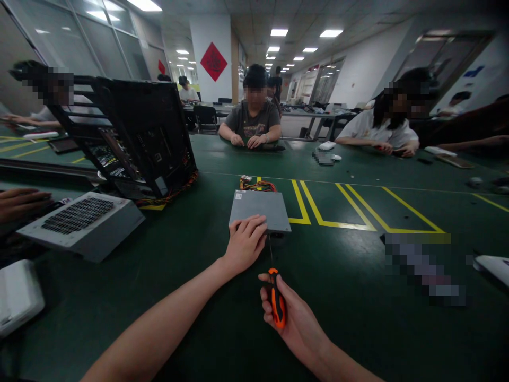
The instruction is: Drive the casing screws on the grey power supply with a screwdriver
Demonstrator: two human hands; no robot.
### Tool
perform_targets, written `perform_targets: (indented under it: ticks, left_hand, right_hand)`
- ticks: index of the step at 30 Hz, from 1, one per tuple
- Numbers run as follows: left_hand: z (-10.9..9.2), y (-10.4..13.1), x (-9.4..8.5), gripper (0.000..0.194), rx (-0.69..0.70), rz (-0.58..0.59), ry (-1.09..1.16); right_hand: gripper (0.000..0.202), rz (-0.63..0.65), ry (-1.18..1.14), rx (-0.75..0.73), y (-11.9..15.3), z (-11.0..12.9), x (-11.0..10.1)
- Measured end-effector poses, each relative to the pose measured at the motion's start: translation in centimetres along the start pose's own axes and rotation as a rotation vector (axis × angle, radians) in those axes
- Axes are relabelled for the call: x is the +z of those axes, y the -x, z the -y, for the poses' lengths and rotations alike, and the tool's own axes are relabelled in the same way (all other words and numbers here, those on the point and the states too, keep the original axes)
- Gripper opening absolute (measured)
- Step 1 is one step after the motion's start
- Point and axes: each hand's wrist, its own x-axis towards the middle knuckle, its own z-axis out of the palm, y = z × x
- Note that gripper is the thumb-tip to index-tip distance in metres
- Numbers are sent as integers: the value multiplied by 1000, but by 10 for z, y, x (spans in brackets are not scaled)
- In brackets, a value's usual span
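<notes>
A grey metal power supply unit (260,204) lies on the green table in front of me, a bundle of coloured cables (258,184) coming out of its far side. My left hand (247,241) grips its near edge, fingers bent over the top. In my right hand (292,313) is an orange and black screwdriver (277,302), its handle wrapped by the fingers. The thin shaft points away from me, up to the unit's near face beside the left hand. Whether the tip sits in a screw I cannot tell.
At left stand an open black computer case (155,132) and a second power supply unit (89,217), with another person's hand (24,204) beside it. A white object (19,297) lies at the left edge. A blurred-out item (425,270) is at right. Co-workers sit across the table.
</notes>
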Motion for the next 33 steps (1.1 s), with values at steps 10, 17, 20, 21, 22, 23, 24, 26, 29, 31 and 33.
perform_targets:
  ticks: [10, 17, 20, 21, 22, 23, 24, 26, 29, 31, 33]
  left_hand:
    - [1, 0, 0, 22, -2, 1, -8]
    - [1, 0, -2, 21, 6, 3, -7]
    - [1, 0, -1, 21, 6, -2, -2]
    - [1, 0, -1, 22, 6, -3, -1]
    - [1, 0, 0, 21, 8, -6, -1]
    - [2, 0, 0, 21, 10, -8, -1]
    - [2, 0, 0, 21, 10, -10, -1]
    - [2, 0, 1, 21, 12, -17, 0]
    - [2, 0, 0, 21, 16, -20, 0]
    - [2, 0, -1, 21, 18, -15, -2]
    - [2, 0, -1, 21, 15, -12, -4]
  right_hand:
    - [19, 8, 36, -85, -3, -4, -6]
    - [32, -53, -1, 26, 0, -1, -1]
    - [34, -41, -19, 29, -1, -1, 0]
    - [32, -30, -25, 16, -1, -1, 0]
    - [30, -19, -28, -7, -2, -1, -1]
    - [26, -9, -29, -35, -2, -2, -1]
    - [24, -3, -28, -61, -3, -3, -2]
    - [22, -10, -32, -95, -3, -4, -3]
    - [24, -33, -51, -94, -1, -3, 0]
    - [26, -49, -46, -47, 1, -1, 2]
    - [30, -72, -31, 19, 3, 1, 4]
